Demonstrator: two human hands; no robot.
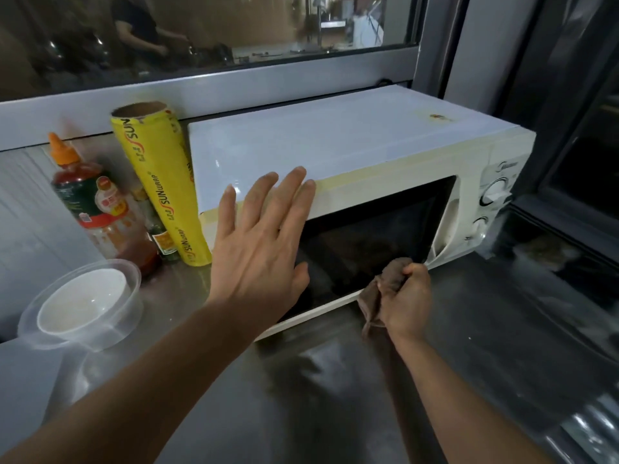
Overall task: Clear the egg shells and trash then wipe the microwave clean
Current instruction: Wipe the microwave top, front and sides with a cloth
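Note:
A cream-white microwave (335,145) stands on a steel counter (335,396) below a window, its dark glass door closed. My left hand (261,242) lies flat with straight fingers against the door's upper left corner and the top front edge. My right hand (407,296) grips a bunched brown cloth (390,276) and holds it against the lower right part of the door, by the bottom frame. No egg shells or trash show in this view.
Left of the microwave lean a yellow cling-wrap roll (157,182), a red sauce bottle (90,202) with an orange cap and a small dark bottle (164,242). A clear plastic tub with a white bowl (83,303) inside sits front left. A dark window frame (569,209) borders the right.

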